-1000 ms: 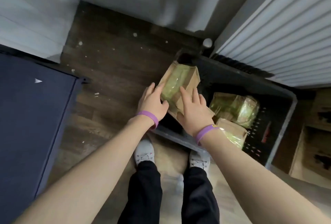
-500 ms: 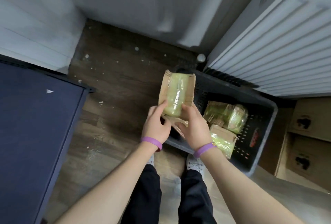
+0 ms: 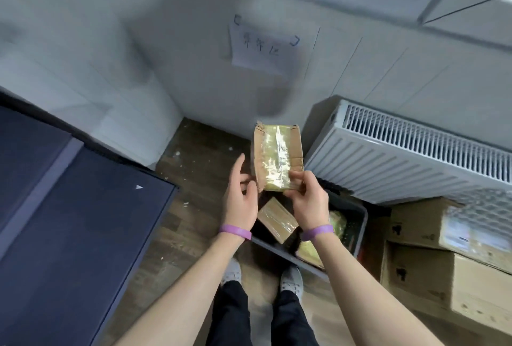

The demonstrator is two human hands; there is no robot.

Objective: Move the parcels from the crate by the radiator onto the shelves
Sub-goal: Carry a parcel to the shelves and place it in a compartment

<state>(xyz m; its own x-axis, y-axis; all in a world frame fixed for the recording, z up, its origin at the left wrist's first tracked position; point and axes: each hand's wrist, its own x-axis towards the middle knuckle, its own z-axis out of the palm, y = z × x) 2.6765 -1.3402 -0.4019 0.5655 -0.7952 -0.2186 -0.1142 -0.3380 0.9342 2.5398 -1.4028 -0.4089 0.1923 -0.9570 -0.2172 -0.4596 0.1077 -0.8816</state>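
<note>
Radiator [image 3: 401, 163] behind crate [image 3: 277, 251]; cardboard boxes [image 3: 415, 276] right. Right hand [image 3: 309, 201] pinches parcel [image 3: 277, 157], left hand [image 3: 239, 201] relaxed at its edge.

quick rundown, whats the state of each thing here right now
crate, open-topped, on the floor
crate parcels, taped shut, lying inside it
held parcel, taped shut, upright, above the crate
right hand, pinches held parcel's lower right corner
left hand, at its lower left edge, grip unclear
</note>
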